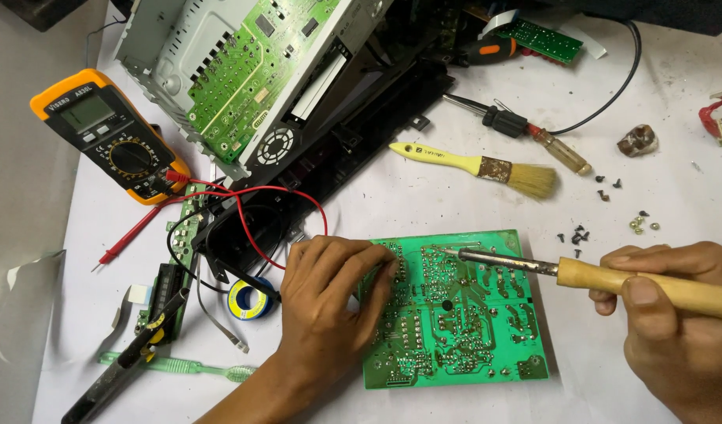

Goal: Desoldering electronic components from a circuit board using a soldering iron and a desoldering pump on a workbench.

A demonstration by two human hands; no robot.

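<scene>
board: green circuit board (455, 310) was laid solder side up on the white desk (424, 200), between both hands.
left hand (329, 302): grip pressed flat on the board's left edge, nothing clasped.
right hand (675, 314): grip clenched round the wooden handle of the soldering iron (604, 279); tip touched the board's top.
handling: board judged light, stiff, fragile; best taken by its edges.
nearby: multimeter (109, 137), brush (478, 166).

Electronics repair workshop: multimeter (109, 137), soldering iron (596, 276), opened chassis (235, 71), circuit board (455, 310).
</scene>
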